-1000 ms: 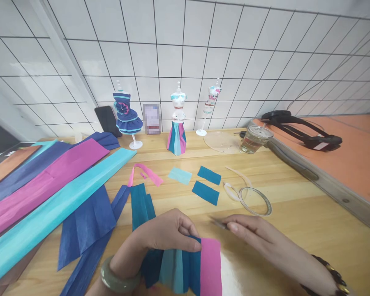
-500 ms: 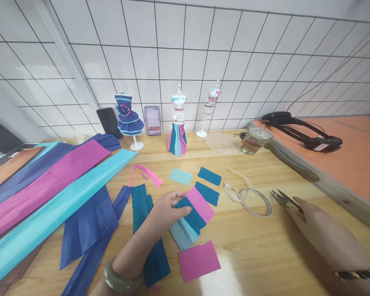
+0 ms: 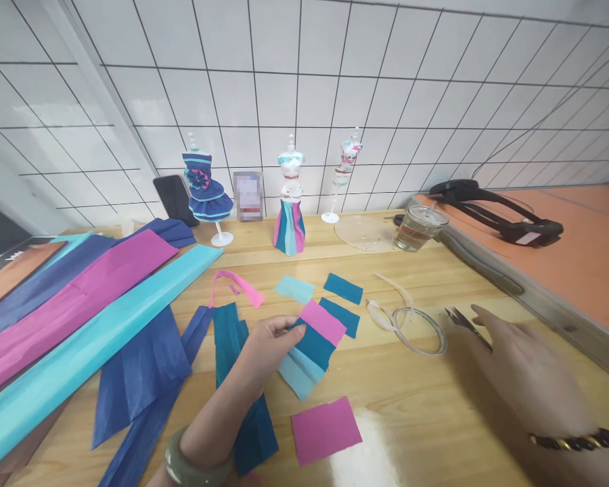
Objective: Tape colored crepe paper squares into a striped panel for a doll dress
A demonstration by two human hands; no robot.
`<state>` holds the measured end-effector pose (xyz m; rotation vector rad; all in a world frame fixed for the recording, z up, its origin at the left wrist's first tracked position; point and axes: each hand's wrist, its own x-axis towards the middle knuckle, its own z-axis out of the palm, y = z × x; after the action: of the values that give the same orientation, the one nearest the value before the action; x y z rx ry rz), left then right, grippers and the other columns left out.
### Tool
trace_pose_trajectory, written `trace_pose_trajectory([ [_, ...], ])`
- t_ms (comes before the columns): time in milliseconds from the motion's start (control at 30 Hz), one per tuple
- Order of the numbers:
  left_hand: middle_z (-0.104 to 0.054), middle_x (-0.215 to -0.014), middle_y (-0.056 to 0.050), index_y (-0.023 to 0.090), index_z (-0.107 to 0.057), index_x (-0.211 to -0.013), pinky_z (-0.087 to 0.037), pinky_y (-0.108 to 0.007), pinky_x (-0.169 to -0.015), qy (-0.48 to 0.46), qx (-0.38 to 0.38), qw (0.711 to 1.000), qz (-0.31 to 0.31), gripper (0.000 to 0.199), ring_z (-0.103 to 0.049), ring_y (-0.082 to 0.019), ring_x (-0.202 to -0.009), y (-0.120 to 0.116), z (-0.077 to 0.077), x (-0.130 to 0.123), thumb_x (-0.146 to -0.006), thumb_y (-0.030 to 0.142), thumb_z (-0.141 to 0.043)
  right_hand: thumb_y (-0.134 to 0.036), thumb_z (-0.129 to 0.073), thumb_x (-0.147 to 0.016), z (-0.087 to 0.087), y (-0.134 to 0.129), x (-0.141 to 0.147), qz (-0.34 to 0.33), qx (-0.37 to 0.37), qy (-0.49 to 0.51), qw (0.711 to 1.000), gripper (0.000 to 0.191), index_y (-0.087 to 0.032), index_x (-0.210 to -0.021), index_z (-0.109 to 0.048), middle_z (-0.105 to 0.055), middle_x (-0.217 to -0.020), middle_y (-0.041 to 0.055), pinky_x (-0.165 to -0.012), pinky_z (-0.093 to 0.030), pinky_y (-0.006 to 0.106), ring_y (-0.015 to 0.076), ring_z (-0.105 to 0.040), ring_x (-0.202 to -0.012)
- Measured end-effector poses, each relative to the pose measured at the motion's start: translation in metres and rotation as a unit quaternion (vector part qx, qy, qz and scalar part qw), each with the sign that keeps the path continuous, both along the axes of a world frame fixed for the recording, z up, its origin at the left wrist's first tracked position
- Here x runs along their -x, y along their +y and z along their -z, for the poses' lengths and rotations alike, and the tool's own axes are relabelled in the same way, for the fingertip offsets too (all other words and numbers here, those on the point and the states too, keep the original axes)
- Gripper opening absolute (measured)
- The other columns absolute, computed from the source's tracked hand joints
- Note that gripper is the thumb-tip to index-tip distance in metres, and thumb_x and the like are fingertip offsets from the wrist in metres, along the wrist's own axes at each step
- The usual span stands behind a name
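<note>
My left hand [image 3: 279,345] pinches a panel of joined crepe paper strips [image 3: 314,345] between thumb and fingers. Pink, teal and light blue bands make up the panel. On the right, my right hand [image 3: 517,365] hovers over a pair of thread snips [image 3: 465,323], its index finger stretched out. The snips' blades point away to the left, and the hand hides their handles. Below the panel lies a pink rectangle [image 3: 327,431]. Beyond it are two teal rectangles [image 3: 344,289] and a light blue one [image 3: 295,289].
Rolls and strips of crepe paper [image 3: 101,325] cover the left side. Three small dress forms [image 3: 290,196] stand at the back, near phones [image 3: 175,199]. Clear tape or tubing [image 3: 420,331], a lidded cup [image 3: 420,228] and a black headset [image 3: 497,213] are on the right.
My right hand has shifted slightly over the snips, with its index finger raised; the snips stay in place. My left hand has moved the panel slightly away from the pink rectangle.
</note>
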<state>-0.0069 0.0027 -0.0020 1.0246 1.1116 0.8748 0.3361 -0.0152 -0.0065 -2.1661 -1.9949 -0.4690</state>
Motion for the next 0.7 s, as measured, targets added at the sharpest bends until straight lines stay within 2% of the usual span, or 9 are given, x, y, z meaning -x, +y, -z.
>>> trace_pose_trajectory([
  [133, -0.073, -0.097, -0.005, 0.017, -0.069, -0.1, -0.049, -0.036, -0.085, -0.02, -0.009, 1.0, -0.001, 0.033, -0.065, -0.024, -0.093, 0.0, 0.002, 0.0, -0.072, 0.033, -0.069, -0.042, -0.038, -0.088, -0.007, 0.002, 0.029, -0.117, -0.007, 0.129, 0.985, 0.039, -0.014, -0.11, -0.053, -0.064, -0.103, 0.0145, -0.082, -0.045, 0.039, 0.0278, -0.057, -0.097],
  [233, -0.069, -0.109, -0.009, 0.015, -0.065, -0.108, -0.046, -0.038, -0.091, -0.015, -0.012, 0.999, -0.036, 0.046, -0.062, -0.026, -0.102, 0.002, 0.006, 0.0, -0.066, 0.032, -0.074, -0.044, -0.041, -0.087, -0.007, 0.002, 0.046, -0.16, 0.015, 0.185, 0.97, 0.035, -0.018, -0.108, -0.054, -0.065, -0.099, 0.0107, -0.084, -0.045, 0.04, 0.0255, -0.059, -0.094],
  [400, -0.066, -0.114, -0.012, 0.015, -0.051, -0.123, -0.042, -0.041, -0.095, 0.012, -0.031, 0.995, -0.098, 0.06, -0.057, -0.028, -0.109, 0.005, 0.013, 0.001, -0.069, 0.031, -0.071, -0.043, -0.048, -0.084, 0.001, 0.001, 0.054, -0.175, 0.068, 0.154, 0.97, 0.033, -0.019, -0.106, -0.055, -0.063, -0.109, 0.0119, -0.082, -0.045, 0.04, 0.0265, -0.06, -0.097],
  [533, -0.063, -0.117, -0.013, 0.014, -0.045, -0.128, -0.039, -0.04, -0.098, 0.035, -0.036, 0.99, -0.133, 0.063, -0.05, -0.028, -0.119, 0.005, 0.014, -0.003, -0.071, 0.027, -0.067, -0.034, -0.046, -0.086, 0.008, 0.001, 0.05, -0.185, 0.09, 0.153, 0.967, 0.034, -0.022, -0.118, -0.049, -0.068, -0.094, 0.0066, -0.074, -0.046, 0.037, 0.024, -0.063, -0.088],
  [600, -0.062, -0.115, -0.015, 0.011, -0.042, -0.129, -0.039, -0.04, -0.098, 0.059, -0.032, 0.989, -0.13, 0.064, -0.048, -0.029, -0.12, 0.005, 0.014, -0.006, -0.071, 0.026, -0.066, -0.03, -0.043, -0.088, 0.01, 0.0, 0.047, -0.187, 0.086, 0.153, 0.967, 0.032, -0.022, -0.118, -0.048, -0.069, -0.086, 0.0044, -0.07, -0.047, 0.035, 0.0224, -0.064, -0.08],
  [700, -0.058, -0.122, -0.018, 0.01, -0.041, -0.131, -0.039, -0.04, -0.099, 0.131, -0.042, 0.986, -0.093, 0.063, -0.047, -0.028, -0.121, 0.003, 0.012, -0.007, -0.074, 0.028, -0.061, -0.028, -0.041, -0.088, 0.009, -0.004, 0.042, -0.184, 0.035, 0.129, 0.974, 0.03, -0.02, -0.115, -0.05, -0.067, -0.082, 0.0047, -0.069, -0.046, 0.035, 0.0219, -0.064, -0.076],
])
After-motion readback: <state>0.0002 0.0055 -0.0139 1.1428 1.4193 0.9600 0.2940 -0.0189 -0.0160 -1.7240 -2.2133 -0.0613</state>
